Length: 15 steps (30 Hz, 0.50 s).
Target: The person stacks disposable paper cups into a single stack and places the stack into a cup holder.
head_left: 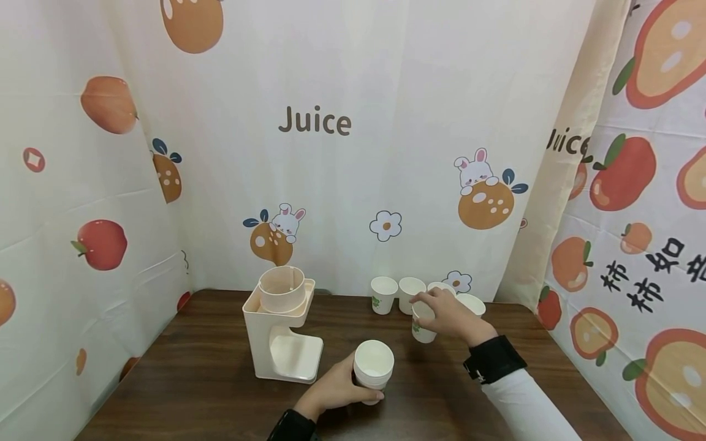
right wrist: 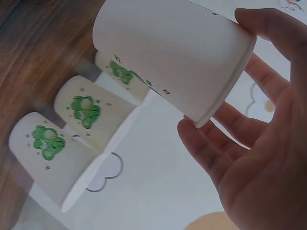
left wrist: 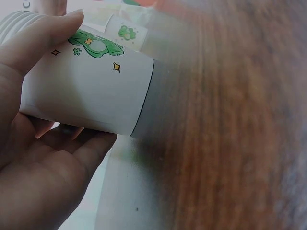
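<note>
My left hand (head_left: 335, 387) grips a stack of white paper cups (head_left: 373, 366) near the front middle of the table. In the left wrist view the thumb and fingers wrap round the paper cups (left wrist: 91, 91), which carry a green cartoon print; several rims show stacked at the top. Farther back on the right, my right hand (head_left: 449, 313) holds a single paper cup (head_left: 423, 326) from above. The right wrist view shows thumb and fingers pinching this cup (right wrist: 168, 52) near its rim. A row of similar paper cups (head_left: 383, 296) stands just behind it, partly hidden by the hand.
A cream-coloured appliance (head_left: 259, 343) with a round open top (head_left: 282, 288) and a low platform stands left of the stack. The dark wooden table (head_left: 187, 380) is bounded by printed cloth curtains (head_left: 342, 202) at the back and sides.
</note>
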Motion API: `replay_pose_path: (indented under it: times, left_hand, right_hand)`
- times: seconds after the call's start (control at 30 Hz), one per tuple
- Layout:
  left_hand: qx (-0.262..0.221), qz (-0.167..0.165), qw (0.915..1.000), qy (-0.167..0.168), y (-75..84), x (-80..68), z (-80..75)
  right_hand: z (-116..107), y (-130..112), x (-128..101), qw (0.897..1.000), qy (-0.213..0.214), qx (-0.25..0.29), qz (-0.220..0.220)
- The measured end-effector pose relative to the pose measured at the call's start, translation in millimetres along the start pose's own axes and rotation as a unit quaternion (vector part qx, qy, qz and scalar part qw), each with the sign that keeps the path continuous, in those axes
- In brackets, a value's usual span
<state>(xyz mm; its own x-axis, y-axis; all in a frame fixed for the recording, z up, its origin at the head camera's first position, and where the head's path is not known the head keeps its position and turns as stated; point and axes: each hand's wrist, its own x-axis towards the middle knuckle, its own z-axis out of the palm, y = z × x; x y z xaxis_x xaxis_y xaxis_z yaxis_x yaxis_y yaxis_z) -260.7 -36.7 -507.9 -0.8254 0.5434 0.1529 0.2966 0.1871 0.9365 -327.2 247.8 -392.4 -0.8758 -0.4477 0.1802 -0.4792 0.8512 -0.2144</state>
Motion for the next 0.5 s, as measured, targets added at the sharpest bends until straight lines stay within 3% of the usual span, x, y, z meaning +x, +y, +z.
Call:
replay_pose_path:
  times: [0.5]
  left_hand:
    - [0.009, -0.020, 0.9998, 0.000, 1.0, 0.4, -1.7]
  right_hand:
    - [-23, -22, -18, 0.998, 0.035, -0.010, -0.047]
